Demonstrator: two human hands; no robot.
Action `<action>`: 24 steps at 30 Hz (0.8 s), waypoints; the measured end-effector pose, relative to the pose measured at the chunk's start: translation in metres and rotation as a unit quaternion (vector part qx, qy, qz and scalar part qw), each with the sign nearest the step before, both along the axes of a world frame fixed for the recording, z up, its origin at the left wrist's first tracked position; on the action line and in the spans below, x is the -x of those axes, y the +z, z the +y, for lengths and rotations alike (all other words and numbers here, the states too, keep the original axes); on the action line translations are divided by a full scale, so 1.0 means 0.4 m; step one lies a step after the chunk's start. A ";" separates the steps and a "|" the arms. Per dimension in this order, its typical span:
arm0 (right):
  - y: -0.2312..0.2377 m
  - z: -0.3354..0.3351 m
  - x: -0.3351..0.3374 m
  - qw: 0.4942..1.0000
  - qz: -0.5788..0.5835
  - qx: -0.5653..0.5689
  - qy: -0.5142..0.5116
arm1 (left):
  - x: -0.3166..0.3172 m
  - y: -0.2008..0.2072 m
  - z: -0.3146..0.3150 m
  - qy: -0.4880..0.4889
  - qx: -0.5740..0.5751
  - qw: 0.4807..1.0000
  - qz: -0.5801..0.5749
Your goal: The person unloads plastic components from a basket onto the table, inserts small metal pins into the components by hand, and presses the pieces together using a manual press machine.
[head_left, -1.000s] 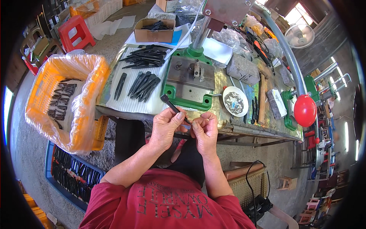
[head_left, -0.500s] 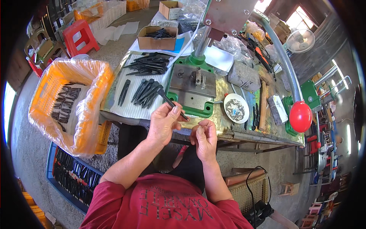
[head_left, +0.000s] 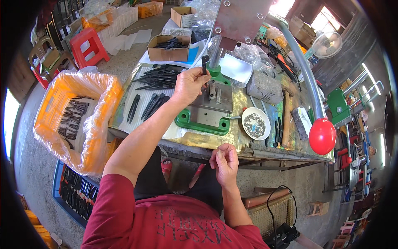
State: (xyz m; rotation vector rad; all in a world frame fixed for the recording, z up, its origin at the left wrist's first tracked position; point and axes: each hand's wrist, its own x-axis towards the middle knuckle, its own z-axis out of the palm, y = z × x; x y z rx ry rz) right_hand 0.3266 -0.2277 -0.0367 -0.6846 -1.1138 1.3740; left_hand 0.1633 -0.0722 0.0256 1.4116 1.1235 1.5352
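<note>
My left hand (head_left: 188,86) grips a slim black bar with a rounded end (head_left: 205,64). It holds the bar upright, over or beside the small metal fixture (head_left: 215,93) on the green press base (head_left: 203,126); whether the lower end touches is hidden. Above hangs the press head (head_left: 236,18). My right hand (head_left: 226,164) stays low in front of the table edge, its fingers curled and the thumb pressed to them; anything inside is too small to see. Similar black pieces lie on a white foam sheet left of the press, in a pile (head_left: 159,76) and a smaller group (head_left: 153,106).
A white dish (head_left: 256,123) with small bits stands right of the press, near a hammer (head_left: 286,118). The press lever ends in a red ball (head_left: 322,136). Left are a plastic-lined orange crate (head_left: 45,118) and a blue tray (head_left: 56,189). A cardboard box (head_left: 168,54) stands behind.
My left hand has moved up and forward from near my right hand to the press fixture, turning the black bar upright. My right hand has sunk slightly, fingers still curled.
</note>
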 end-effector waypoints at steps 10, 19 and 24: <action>-0.016 0.004 -0.016 1.000 0.009 0.012 -0.007 | -0.019 -0.007 0.022 0.048 -0.022 0.994 0.095; -0.021 0.010 -0.016 1.000 0.013 0.013 -0.006 | -0.020 -0.010 0.020 0.049 -0.006 0.997 0.066; -0.021 0.010 -0.016 1.000 0.012 0.014 -0.006 | -0.020 -0.013 0.022 0.051 -0.006 0.996 0.066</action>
